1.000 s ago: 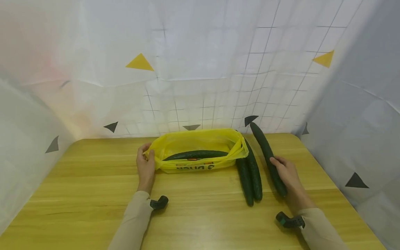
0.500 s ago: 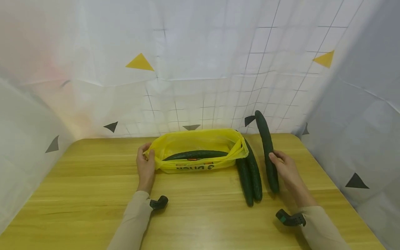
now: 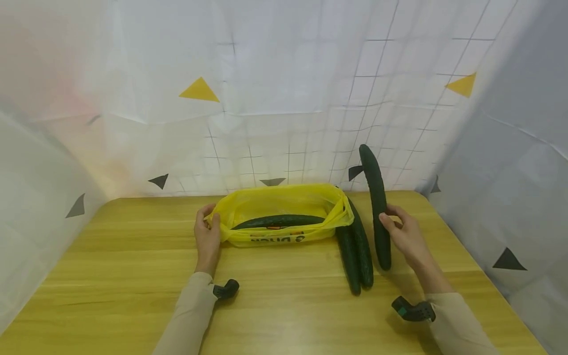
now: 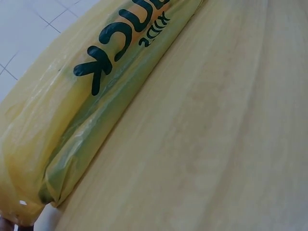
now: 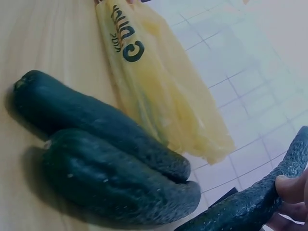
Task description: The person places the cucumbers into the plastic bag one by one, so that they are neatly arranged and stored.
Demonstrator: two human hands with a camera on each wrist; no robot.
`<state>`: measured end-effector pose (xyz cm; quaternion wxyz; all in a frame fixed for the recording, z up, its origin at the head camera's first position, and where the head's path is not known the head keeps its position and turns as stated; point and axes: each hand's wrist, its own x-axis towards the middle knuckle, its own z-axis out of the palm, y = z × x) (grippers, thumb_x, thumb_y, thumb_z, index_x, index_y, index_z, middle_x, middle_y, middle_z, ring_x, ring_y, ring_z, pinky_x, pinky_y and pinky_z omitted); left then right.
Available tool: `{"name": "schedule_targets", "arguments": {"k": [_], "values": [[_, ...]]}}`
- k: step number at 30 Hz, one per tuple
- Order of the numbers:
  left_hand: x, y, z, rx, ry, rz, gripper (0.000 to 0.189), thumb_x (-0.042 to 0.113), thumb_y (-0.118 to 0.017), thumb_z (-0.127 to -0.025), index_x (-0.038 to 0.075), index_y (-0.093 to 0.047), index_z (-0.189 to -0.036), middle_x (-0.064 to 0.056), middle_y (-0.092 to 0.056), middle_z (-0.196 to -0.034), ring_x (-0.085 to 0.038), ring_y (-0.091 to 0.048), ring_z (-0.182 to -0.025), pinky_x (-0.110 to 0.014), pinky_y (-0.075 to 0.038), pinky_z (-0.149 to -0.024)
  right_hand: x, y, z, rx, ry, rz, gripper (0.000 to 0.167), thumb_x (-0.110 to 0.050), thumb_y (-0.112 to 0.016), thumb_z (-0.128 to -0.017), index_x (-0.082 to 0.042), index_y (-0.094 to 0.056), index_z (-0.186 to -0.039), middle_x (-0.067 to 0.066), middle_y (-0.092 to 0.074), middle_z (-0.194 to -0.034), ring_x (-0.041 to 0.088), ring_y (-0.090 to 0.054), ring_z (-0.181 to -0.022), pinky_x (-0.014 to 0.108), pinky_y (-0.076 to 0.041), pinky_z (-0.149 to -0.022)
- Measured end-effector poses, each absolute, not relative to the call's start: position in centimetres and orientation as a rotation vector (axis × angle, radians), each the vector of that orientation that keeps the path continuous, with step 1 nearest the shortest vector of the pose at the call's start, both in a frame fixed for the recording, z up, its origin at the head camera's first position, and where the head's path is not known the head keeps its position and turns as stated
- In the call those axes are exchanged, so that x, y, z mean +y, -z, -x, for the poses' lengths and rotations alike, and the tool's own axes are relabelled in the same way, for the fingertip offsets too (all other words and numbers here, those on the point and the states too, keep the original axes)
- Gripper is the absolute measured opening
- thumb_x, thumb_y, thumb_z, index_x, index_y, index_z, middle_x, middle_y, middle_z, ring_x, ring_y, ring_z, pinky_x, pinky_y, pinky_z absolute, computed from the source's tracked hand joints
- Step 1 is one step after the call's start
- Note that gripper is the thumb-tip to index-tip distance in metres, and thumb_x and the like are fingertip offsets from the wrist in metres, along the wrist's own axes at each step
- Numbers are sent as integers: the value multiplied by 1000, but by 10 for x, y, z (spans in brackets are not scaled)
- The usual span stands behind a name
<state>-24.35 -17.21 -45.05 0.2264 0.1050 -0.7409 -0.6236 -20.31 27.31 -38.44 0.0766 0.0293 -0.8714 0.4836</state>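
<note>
A yellow plastic bag with dark lettering lies on the table, its mouth spread upward. Inside it, one cucumber shows through the opening. My left hand pinches the bag's left end; in the left wrist view only its fingertips show at the lower corner. On the right, my right hand grips a cucumber around its middle, held raised and nearly upright. Two more cucumbers lie side by side on the table between that hand and the bag's right end.
The wooden table is backed by a white sheet wall with grid lines and triangle marks. Sheets also stand along the left and right sides. Each wrist wears a small black camera.
My right hand has lifted its cucumber and moved slightly left, turning it more upright. The left hand, the bag and the two lying cucumbers have stayed in place.
</note>
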Motion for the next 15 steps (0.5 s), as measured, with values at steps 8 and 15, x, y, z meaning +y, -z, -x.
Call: {"name": "schedule_targets", "arguments": {"k": [8, 15], "values": [[-172, 450, 243, -2041, 1724, -299, 27, 22, -49, -98, 20, -54, -125, 3, -50, -124, -12, -38, -68, -18, -36, -55, 266, 374, 204, -2608, -1401, -102, 56, -38, -44, -99, -4, -38, -143, 17, -46, -135, 31, -56, -115, 23, -47, -84], [-172, 451, 244, -2040, 1729, -302, 27, 23, -49, -98, 20, -54, -125, 3, -50, -125, -13, -38, -70, -18, -36, -57, 260, 365, 205, -2581, -1438, -129, 58, -37, -46, -98, -1, -36, -143, 23, -42, -140, 45, -49, -122, 56, -41, -96]]}}
